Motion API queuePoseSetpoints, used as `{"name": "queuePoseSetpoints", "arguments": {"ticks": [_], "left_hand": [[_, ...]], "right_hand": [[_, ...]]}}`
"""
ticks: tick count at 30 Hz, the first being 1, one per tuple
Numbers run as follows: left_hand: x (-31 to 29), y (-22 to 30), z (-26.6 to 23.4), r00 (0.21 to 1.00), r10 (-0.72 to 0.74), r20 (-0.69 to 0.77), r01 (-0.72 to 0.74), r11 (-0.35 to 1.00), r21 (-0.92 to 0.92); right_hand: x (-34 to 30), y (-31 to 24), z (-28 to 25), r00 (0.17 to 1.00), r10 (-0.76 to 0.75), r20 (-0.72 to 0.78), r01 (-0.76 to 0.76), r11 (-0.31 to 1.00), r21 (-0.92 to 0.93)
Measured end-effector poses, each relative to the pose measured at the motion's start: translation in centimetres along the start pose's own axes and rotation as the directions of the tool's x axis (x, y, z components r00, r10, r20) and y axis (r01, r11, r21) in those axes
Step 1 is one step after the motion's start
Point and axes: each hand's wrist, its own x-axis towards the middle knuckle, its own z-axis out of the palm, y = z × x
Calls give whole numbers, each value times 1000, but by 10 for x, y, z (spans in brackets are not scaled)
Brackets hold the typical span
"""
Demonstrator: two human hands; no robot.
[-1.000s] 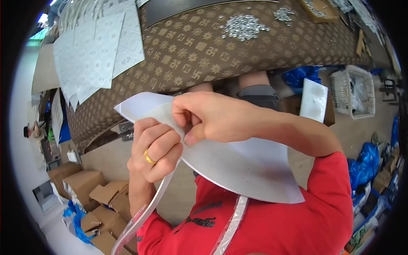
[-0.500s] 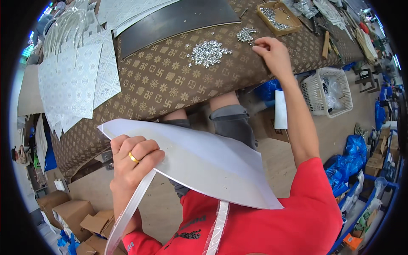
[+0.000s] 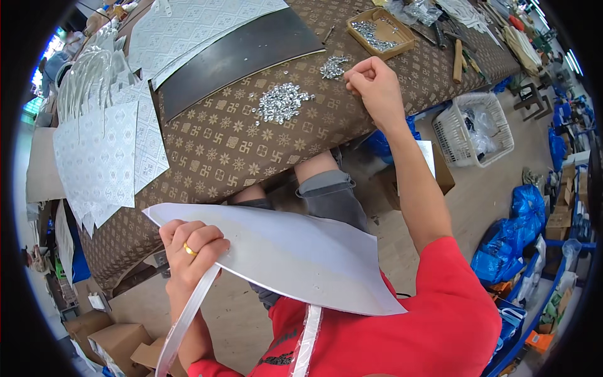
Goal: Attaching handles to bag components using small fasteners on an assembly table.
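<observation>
A: What is met first, at the left?

B: Pale patterned panels [image 3: 97, 154] are stacked between nine and ten o'clock of the view, on the table [image 3: 220, 160]; at eight o'clock the left hand [image 3: 191, 251] is clamped on the edge of a pale curved sheet [image 3: 301, 264]; a white strap [image 3: 188, 314] is seen at that same grip, slanted down toward seven.

A: How is the sheet set from that grip?

B: Its long axis is stretched from ten o'clock to four; only a short corner is shown beyond the fingers at ten, and most of the body is extended toward four, over the red shirt [image 3: 408, 339]; whether sheet and shirt are touching cannot be told.

A: And the metal pieces?

B: They are spread on the tabletop beyond the sheet; the larger heap [image 3: 282, 103] is placed first, then the smaller heap [image 3: 333, 66]; both are nearer to the right hand [image 3: 375, 88] than to the left.

A: How is the right hand held?

B: Its fingertips are drawn together; whether a piece is pinched there cannot be told; from them the smaller heap is found just beside, at ten to eleven o'clock, the larger heap near nine, the tray [image 3: 392, 51] at one; the sheet is held well apart, toward seven.
</observation>
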Motion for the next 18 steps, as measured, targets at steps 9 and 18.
{"name": "queuePoseSetpoints", "arguments": {"ticks": [9,18], "left_hand": [[4,-6,6,997,68,-23,-67,997,30],[-13,-8,16,988,96,-121,-86,993,85]], "right_hand": [[-110,-54,72,467,-20,884,-638,685,352],[-139,-50,109,257,-34,966,-608,771,189]]}}
